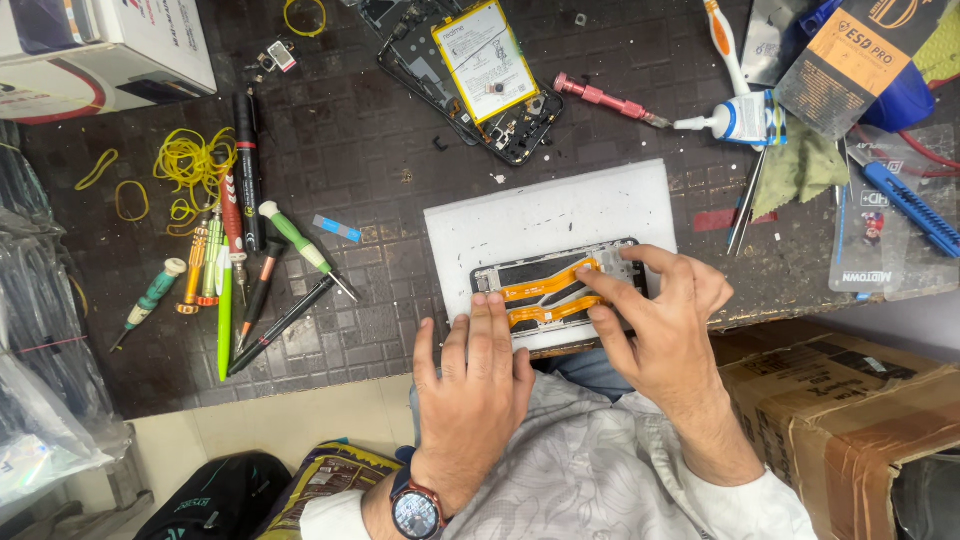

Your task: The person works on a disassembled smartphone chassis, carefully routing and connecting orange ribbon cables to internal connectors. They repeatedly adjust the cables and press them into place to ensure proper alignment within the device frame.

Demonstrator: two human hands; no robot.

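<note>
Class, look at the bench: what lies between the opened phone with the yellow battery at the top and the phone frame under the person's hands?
In the head view, only the white mat and bare dark bench lie between the opened phone and the phone frame.

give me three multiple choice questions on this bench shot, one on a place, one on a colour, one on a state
1. Where does the phone frame lie?
A. on the white mat
B. on the cardboard box
C. on the floor

2. What colour are the flex cables on it?
A. blue
B. orange
C. white

3. What is the right hand doing?
A. holding a screwdriver
B. resting off the bench
C. pressing fingertips on the frame, no tool

Key: 1 A, the mat shows around it; 2 B, orange strips cross it; 3 C, bare fingers touch it, as the left hand does.
</note>
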